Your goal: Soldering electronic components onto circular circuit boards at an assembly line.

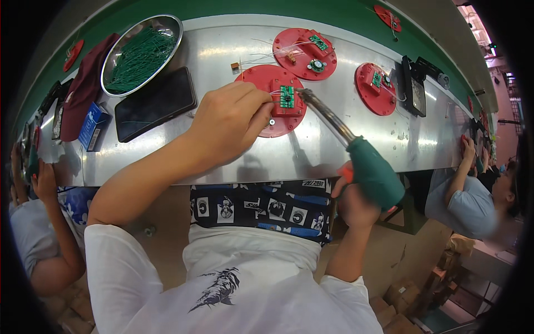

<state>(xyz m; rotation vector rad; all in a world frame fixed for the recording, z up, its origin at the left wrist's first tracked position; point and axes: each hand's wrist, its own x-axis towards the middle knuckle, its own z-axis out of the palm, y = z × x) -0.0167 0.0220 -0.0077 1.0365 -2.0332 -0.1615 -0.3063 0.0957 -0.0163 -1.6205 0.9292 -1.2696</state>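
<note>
My right hand (356, 203) is wrapped around the handle of a green soldering gun (375, 172). Its long metal barrel points up and left, with the dark tip close to the right edge of a small green circuit board (287, 97). That board sits on a raised block of a round red plate (286, 125) lying on the bench. From the left, my left hand (233, 114) reaches over the plate with fingers pinched beside the board. A thin pale wire (274, 93) runs between the fingertips and the board; the fingers partly hide it.
Further red plates with boards lie behind (286, 42) and to the right (367, 103). A steel bowl of green wires (142, 55), a black tablet-like slab (158, 106), a blue box (93, 127) and a black device (414, 89) share the metal bench (222, 50). People work at both sides.
</note>
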